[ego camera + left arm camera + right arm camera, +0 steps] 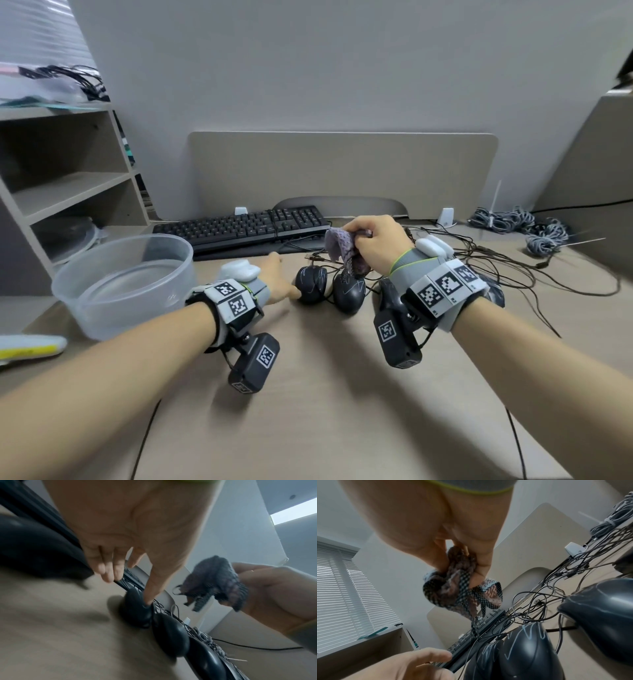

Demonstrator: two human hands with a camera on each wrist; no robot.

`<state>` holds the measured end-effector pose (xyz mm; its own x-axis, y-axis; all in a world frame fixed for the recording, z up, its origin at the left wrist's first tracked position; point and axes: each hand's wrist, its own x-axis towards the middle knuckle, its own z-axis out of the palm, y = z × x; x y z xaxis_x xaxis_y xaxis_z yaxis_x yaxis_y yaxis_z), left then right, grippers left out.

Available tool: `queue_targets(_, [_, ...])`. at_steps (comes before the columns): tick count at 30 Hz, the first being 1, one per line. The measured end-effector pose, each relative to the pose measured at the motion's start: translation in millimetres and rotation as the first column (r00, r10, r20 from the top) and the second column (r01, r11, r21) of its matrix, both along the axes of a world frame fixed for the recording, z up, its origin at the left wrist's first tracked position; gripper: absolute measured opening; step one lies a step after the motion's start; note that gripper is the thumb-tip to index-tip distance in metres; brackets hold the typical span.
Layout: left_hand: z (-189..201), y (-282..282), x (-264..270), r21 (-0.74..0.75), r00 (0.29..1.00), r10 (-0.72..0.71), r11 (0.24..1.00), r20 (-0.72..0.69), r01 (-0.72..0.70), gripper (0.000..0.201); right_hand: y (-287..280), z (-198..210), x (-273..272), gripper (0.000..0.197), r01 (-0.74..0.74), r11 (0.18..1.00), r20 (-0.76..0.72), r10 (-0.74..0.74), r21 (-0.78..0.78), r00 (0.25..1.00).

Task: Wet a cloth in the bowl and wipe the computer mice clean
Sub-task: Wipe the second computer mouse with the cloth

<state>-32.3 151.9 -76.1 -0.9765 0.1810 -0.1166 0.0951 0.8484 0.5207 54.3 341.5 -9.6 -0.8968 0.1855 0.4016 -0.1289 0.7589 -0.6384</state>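
A clear plastic bowl (126, 281) with water in it stands at the left of the desk. Three black mice with pale scribble marks lie side by side: the left mouse (311, 284), the middle mouse (349, 291) and a third mouse (599, 626), which my right wrist mostly hides in the head view. My left hand (287, 274) reaches toward the left mouse with straight fingers, and its thumb (150, 596) touches that mouse (135, 609). My right hand (363, 238) grips a bunched purple cloth (346, 250) in the air just above the middle mouse. The cloth (458, 588) hangs down from the fingers.
A black keyboard (246, 229) lies behind the mice against a beige divider. Tangled mouse cables (479, 260) spread to the right, with grey cable coils (520, 226) beyond. A shelf unit (68, 192) stands at the left. A white and yellow object (30, 346) lies near the left edge.
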Motion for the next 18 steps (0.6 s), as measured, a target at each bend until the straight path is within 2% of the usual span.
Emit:
queue_targets(3, [-4.1,18.7,-0.9,-0.034,0.999,-0.046,0.998,0.028,0.047,0.104,5.1,-5.0,-6.8,0.037,-0.012,1.0,0.008,0.012,-0.016,1.0])
queue_targets(6, [-8.1,34.3,-6.1,-0.108,0.997,-0.072,0.991,0.026,0.075,0.092,10.1,-9.3,-10.7,0.036,-0.025,0.999,0.026,0.026,-0.036,0.999])
queue_targets(9, [-17.4,43.8,-19.8,-0.176,0.996,-0.086,0.98,0.016,0.088,0.106,13.3,-12.9,-14.6,0.037,-0.042,0.997,0.049,0.046,-0.063,0.998])
queue_targets(12, [-8.1,49.0,-12.3,-0.206,0.995,-0.092,0.974,0.023,0.095,0.096,14.7,-13.3,-19.0,0.038,-0.051,0.994,0.033,0.054,-0.094,0.998])
queue_targets(16, [-20.2,57.8,-24.7,-0.213,0.995,-0.102,0.972,0.022,0.105,0.113,14.6,-12.3,-22.5,0.038,-0.059,0.992,0.019,0.061,-0.113,0.998])
queue_targets(18, [-15.4,56.9,-24.6,-0.229,0.997,-0.064,0.971,0.034,0.07,0.105,14.7,-12.7,-22.9,0.037,-0.062,0.991,0.016,0.065,-0.116,0.998])
